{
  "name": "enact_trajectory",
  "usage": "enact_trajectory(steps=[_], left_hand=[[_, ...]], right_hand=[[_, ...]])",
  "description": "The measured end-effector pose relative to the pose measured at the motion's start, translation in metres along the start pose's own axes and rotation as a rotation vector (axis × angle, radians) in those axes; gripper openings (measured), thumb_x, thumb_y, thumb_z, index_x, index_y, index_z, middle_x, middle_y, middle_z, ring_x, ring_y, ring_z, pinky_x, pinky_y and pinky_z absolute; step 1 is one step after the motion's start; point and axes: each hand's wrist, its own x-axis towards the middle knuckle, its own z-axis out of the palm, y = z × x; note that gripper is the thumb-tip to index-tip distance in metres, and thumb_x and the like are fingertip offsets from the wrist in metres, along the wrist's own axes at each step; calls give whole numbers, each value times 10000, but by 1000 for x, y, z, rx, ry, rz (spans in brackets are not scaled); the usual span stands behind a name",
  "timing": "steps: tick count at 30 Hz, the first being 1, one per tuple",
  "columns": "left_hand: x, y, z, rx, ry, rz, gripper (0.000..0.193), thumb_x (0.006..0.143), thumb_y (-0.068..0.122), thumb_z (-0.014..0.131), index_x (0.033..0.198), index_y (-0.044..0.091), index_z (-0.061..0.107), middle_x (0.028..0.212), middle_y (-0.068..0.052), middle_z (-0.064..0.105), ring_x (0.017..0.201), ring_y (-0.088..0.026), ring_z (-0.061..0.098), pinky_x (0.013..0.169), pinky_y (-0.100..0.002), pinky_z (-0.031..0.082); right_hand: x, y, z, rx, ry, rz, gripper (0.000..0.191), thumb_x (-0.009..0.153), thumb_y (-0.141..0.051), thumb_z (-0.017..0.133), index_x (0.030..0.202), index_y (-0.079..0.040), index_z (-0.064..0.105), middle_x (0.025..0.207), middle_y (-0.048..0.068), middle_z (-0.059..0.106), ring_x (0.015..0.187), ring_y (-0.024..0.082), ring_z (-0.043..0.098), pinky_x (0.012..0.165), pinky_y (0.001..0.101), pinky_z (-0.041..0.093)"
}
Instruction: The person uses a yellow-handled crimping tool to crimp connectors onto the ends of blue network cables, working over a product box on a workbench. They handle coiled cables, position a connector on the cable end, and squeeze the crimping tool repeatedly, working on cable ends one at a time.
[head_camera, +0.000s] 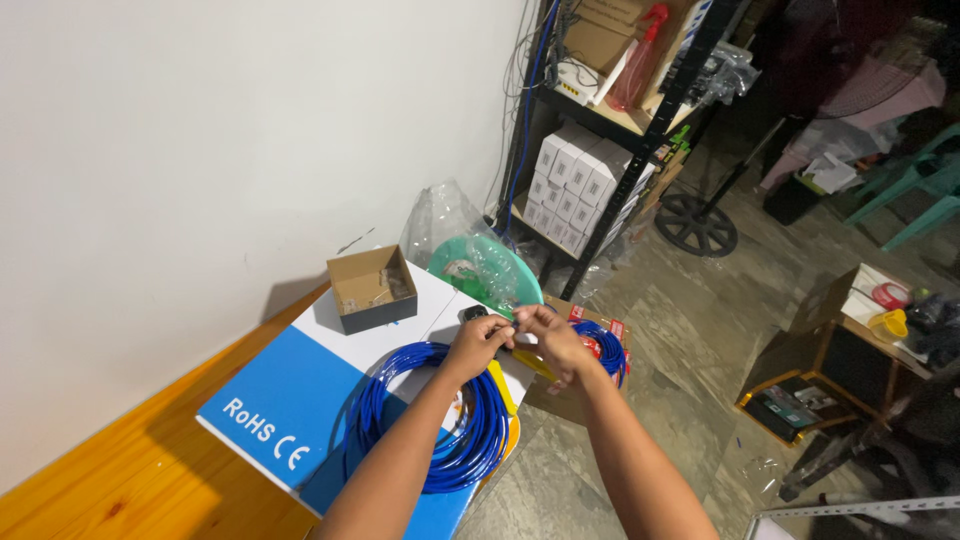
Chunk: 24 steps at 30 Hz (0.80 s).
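Hands meet above the far edge of a blue-and-white box (290, 395) lying on a wooden counter (130, 470). Left hand (482, 340) is curled, fingertips pinched on a small black piece (474, 313) at the end of a blue cable (440, 420); right hand (553, 342) is likewise closed, its fingers pinching the same spot from the other side, though what exactly sits between them is too small to tell. Cable lies coiled in loose loops on the box, directly under the left forearm, with a yellow strip (503, 388) beside it. Small open cardboard carton (372, 287) sits at the box's far corner, near the white wall (200, 150). Beyond the hands, a clear plastic bag (455, 235) covers a green round lid (490, 268). Behind, a black shelf (640, 150) holds stacked white boxes (580, 185)
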Motion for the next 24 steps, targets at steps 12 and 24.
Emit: enact_trajectory(steps=[12, 24], left_hand=[[1, 2, 5, 45, 4, -6, 193, 984, 163, 652, 1079, 7, 714, 792, -39, 714, 737, -94, 649, 685, -263, 509], [-2, 7, 13, 113, 94, 65, 264, 938, 152, 704, 1163, 16, 733, 930, -62, 751, 815, -98, 668, 739, -270, 533]], right_hand=[[8, 9, -18, -114, 275, -384, 228, 1089, -199, 566, 1130, 10, 649, 972, 87, 726, 833, 209, 627, 676, 377, 483], [-38, 2, -98, -1008, 462, 4, 341, 932, -325, 689, 1098, -29, 725, 880, 179, 811, 804, 234, 766, 747, 370, 568]])
